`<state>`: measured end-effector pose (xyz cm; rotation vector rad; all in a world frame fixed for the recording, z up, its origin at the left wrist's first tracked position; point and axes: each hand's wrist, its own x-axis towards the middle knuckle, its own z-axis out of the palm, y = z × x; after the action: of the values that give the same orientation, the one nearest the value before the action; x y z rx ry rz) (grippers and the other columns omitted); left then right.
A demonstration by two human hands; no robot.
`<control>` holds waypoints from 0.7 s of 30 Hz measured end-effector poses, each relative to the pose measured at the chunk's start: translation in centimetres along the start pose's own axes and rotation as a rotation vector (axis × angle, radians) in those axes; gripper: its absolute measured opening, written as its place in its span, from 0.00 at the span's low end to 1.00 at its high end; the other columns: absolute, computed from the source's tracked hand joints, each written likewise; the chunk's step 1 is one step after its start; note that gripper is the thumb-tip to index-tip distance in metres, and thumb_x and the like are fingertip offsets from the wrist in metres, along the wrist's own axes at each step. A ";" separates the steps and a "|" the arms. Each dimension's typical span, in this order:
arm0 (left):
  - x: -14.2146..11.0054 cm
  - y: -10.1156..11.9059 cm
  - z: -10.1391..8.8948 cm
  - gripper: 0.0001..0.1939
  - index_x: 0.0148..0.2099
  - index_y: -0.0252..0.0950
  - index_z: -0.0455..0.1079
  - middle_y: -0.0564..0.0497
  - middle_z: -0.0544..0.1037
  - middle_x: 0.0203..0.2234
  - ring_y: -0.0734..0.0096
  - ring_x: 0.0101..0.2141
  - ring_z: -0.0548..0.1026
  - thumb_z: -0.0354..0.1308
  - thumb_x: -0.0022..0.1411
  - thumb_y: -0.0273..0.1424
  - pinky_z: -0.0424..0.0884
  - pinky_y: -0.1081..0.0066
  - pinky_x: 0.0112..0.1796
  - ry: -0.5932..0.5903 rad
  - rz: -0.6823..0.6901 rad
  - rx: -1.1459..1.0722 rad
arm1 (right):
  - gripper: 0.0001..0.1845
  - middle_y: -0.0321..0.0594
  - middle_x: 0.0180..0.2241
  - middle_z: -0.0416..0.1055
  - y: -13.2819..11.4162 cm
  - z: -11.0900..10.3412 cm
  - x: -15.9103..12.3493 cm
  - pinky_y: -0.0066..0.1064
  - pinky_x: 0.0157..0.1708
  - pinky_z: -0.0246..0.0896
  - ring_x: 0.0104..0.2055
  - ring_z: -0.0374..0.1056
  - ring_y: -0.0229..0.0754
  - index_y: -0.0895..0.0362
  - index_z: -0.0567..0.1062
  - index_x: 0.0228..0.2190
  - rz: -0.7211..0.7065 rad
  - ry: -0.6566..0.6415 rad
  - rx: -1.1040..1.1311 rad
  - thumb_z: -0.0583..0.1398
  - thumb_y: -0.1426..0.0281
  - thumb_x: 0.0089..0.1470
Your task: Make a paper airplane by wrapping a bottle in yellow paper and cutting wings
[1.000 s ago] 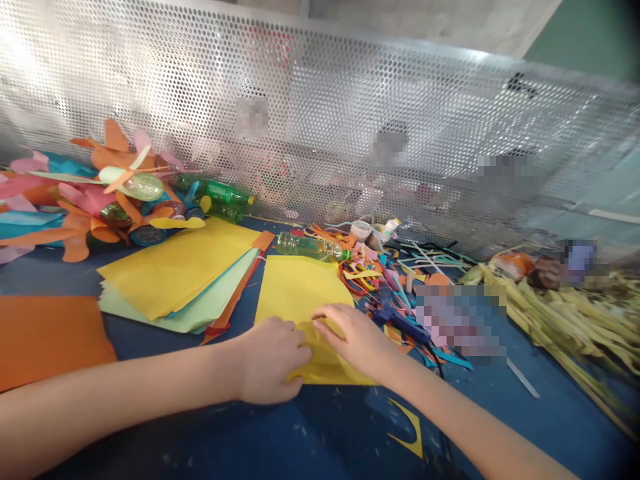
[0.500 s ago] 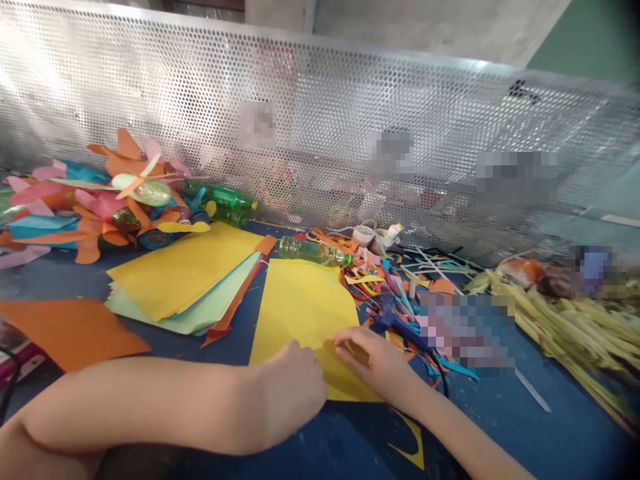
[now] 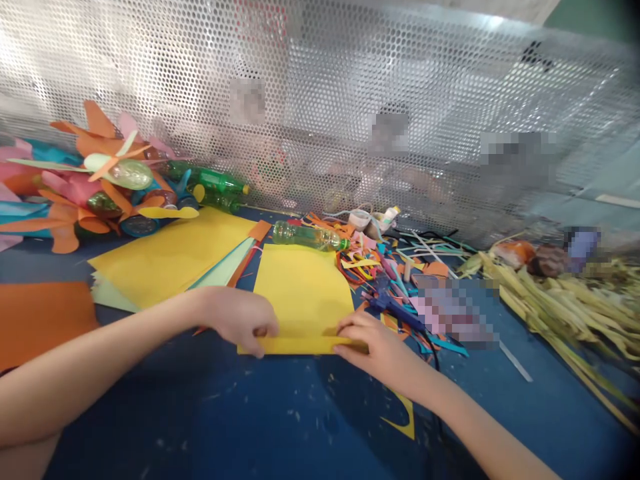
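A yellow sheet of paper [image 3: 303, 287] lies on the blue table [image 3: 240, 413], its near edge folded over into a narrow strip. My left hand [image 3: 243, 320] grips the left end of that strip between thumb and curled fingers. At the other end, my right hand [image 3: 373, 343] pinches the strip with thumb below and fingers above. A clear green plastic bottle [image 3: 307, 236] lies just beyond the sheet's far edge. Left of the sheet is a stack of coloured paper [image 3: 175, 257] with yellow on top, partly covered by my left forearm.
Paper flowers and pinwheels on bottles [image 3: 115, 180] crowd the back left. An orange sheet [image 3: 45, 320] lies at left. Paper scraps and a blue glue gun [image 3: 395, 307] with a cord are at right, with dried husks [image 3: 560, 313] beyond. A perforated metal panel [image 3: 320, 100] stands behind.
The sheet's near edge is now folded up into a strip. My left hand has moved left and away from me to the strip's left end; my right hand has closed on its right end.
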<state>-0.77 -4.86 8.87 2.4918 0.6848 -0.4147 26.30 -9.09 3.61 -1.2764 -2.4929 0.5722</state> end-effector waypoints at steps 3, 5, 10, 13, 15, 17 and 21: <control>0.7 -2.5 -0.5 0.11 0.23 0.37 0.57 0.57 0.65 0.16 0.71 0.21 0.71 0.55 0.54 0.31 0.58 0.74 0.22 -0.054 -0.018 -0.215 | 0.09 0.40 0.37 0.73 0.2 0.6 0.2 0.34 0.38 0.63 0.39 0.70 0.44 0.54 0.71 0.36 0.136 0.073 -0.007 0.59 0.62 0.55; 1.1 -3.4 -0.7 0.12 0.24 0.38 0.55 0.58 0.64 0.16 0.69 0.22 0.74 0.55 0.53 0.32 0.59 0.75 0.21 -0.101 -0.056 -0.344 | 0.10 0.39 0.38 0.73 0.4 1.1 0.3 0.34 0.37 0.64 0.40 0.71 0.45 0.52 0.67 0.37 0.190 0.107 -0.006 0.59 0.63 0.54; 1.3 -3.5 -0.6 0.13 0.23 0.37 0.53 0.59 0.62 0.16 0.70 0.21 0.75 0.56 0.51 0.31 0.58 0.78 0.19 -0.081 -0.093 -0.363 | 0.13 0.39 0.37 0.74 1.1 2.2 0.5 0.34 0.35 0.65 0.39 0.73 0.47 0.51 0.63 0.38 0.216 0.192 -0.045 0.59 0.61 0.53; 1.3 -3.3 -0.4 0.13 0.23 0.37 0.52 0.59 0.60 0.15 0.68 0.21 0.76 0.55 0.51 0.30 0.57 0.78 0.17 -0.076 -0.126 -0.357 | 0.14 0.39 0.37 0.74 1.4 2.7 0.7 0.34 0.34 0.64 0.38 0.73 0.47 0.52 0.62 0.38 0.212 0.203 -0.091 0.59 0.60 0.54; 1.3 -3.2 -0.4 0.14 0.22 0.38 0.50 0.60 0.58 0.14 0.67 0.21 0.77 0.54 0.51 0.30 0.56 0.79 0.16 -0.085 -0.149 -0.372 | 0.14 0.39 0.37 0.73 1.4 2.8 0.8 0.33 0.33 0.64 0.37 0.73 0.47 0.52 0.61 0.38 0.212 0.221 -0.110 0.59 0.60 0.54; 1.4 -3.3 -0.4 0.15 0.22 0.38 0.49 0.60 0.57 0.13 0.65 0.22 0.78 0.54 0.51 0.30 0.56 0.79 0.16 -0.091 -0.165 -0.380 | 0.15 0.38 0.36 0.72 1.4 2.8 0.9 0.33 0.33 0.64 0.36 0.72 0.46 0.52 0.61 0.37 0.218 0.239 -0.119 0.60 0.60 0.53; 1.4 -3.6 -0.4 0.13 0.22 0.37 0.52 0.58 0.65 0.13 0.64 0.22 0.79 0.54 0.52 0.30 0.58 0.79 0.17 -0.080 -0.181 -0.368 | 0.14 0.38 0.36 0.72 1.3 2.7 1.1 0.33 0.33 0.64 0.36 0.72 0.46 0.51 0.60 0.36 0.233 0.231 -0.104 0.60 0.61 0.53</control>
<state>-1.50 -1.45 7.24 2.0663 0.8719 -0.4096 25.47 -8.11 0.74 -1.5874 -2.2267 0.3261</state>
